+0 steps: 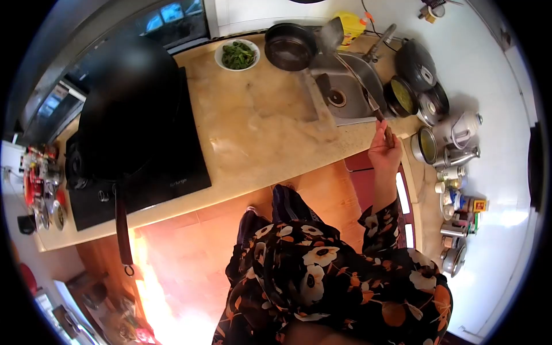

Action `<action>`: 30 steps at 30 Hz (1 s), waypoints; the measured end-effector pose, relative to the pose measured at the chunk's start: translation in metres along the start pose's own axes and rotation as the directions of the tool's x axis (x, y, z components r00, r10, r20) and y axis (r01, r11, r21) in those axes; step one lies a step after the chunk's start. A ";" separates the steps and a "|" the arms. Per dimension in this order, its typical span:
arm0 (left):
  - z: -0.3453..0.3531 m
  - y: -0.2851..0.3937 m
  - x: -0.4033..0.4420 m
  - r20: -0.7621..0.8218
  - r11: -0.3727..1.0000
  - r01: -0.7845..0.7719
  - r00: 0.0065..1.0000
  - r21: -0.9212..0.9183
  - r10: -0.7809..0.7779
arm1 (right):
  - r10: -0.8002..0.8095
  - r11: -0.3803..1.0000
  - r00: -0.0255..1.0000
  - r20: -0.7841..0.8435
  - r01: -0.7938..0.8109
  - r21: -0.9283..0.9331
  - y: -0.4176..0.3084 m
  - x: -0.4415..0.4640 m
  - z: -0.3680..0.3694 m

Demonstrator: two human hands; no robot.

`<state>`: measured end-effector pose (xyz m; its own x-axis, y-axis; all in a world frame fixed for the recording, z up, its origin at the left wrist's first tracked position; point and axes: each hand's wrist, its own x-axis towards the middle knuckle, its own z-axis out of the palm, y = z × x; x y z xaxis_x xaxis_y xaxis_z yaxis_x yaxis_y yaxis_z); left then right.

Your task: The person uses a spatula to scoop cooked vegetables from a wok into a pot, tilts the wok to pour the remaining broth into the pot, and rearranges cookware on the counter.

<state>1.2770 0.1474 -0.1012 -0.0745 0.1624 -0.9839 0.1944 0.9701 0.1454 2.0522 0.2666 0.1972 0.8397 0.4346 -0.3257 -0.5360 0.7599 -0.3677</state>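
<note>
My right hand [385, 148] is closed around the brown handle of a metal spatula [332, 35]. The spatula stretches away over the sink [376, 86], its broad head near the back by the yellow bottle [351, 30]. No part of my left hand shows. On the black cooktop [178, 172] at left sits a large dark wok [129, 109], its long handle pointing towards the front edge; its inside is too dark to make out. A white bowl [219, 59] of cooked-looking green vegetables [238, 56] stands at the back of the counter.
A black frying pan [290, 49] stands left of the sink, and a tap [382, 43] behind it. Right of the sink are a pot with yellowish liquid [404, 95], a rice cooker [416, 65] and a steel pot [426, 145]. Jars and bottles line the right wall.
</note>
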 end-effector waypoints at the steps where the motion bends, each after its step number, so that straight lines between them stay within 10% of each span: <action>1: -0.008 0.004 0.000 0.002 1.000 -0.012 1.000 -0.012 0.012 | 0.029 0.999 0.999 -0.013 -0.029 0.013 0.012 -0.002 0.006; 6: 0.008 0.067 0.022 -0.147 0.964 -0.266 0.954 -0.025 0.260 | 0.315 0.946 0.896 0.314 -0.267 -0.185 0.127 -0.035 0.091; 12: 0.113 0.134 -0.039 -0.001 0.805 -0.512 0.844 -0.300 0.536 | 0.371 0.785 0.458 0.808 0.310 -0.536 0.298 -0.103 0.161; 22: 0.145 -0.152 -0.027 -0.016 0.935 0.110 0.992 -0.338 -0.122 | 0.486 0.658 0.466 0.740 0.362 -0.660 0.353 -0.124 0.127; 25: 0.150 -0.147 -0.026 0.020 0.947 0.076 0.997 -0.313 -0.074 | 0.503 0.640 0.295 0.812 0.504 -0.580 0.350 -0.115 0.113; 30: 0.148 -0.093 -0.015 0.035 0.939 -0.342 0.938 -0.042 0.343 | 0.578 0.230 0.172 0.798 0.904 -0.361 0.272 -0.096 0.134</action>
<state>1.4048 0.0282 -0.1155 0.0313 0.4792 -0.8771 0.1669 0.8627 0.4773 1.8376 0.4961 0.2450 -0.0955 0.8996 0.4262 0.6041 0.3927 -0.6935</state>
